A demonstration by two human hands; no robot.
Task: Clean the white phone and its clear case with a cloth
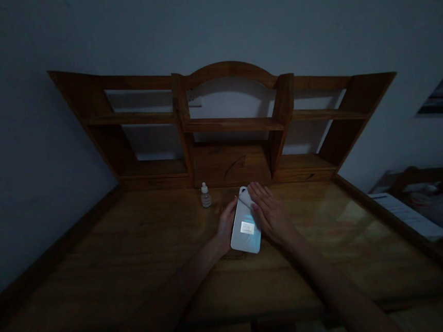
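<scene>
A white phone [243, 240] is held at a tilt above the desk, its back toward me. A dark camera spot shows at its upper left and a bright rectangular patch on its lower half. My left hand [225, 226] is closed around the phone's left edge. My right hand [271, 210] lies over the upper right of the phone, fingers pressed together. Beneath those fingers a pale, cloth-like piece [246, 200] rests against the phone's back, partly hidden. Left of the phone, a small clear bottle [206, 198] with a white dropper-style top stands upright on the desk.
The wooden desk [144, 255] has raised side edges. Behind my hands, a wooden shelf unit [233, 126] with several compartments stands against the wall. White papers or a box [408, 214] lie beyond the right edge. The light is dim.
</scene>
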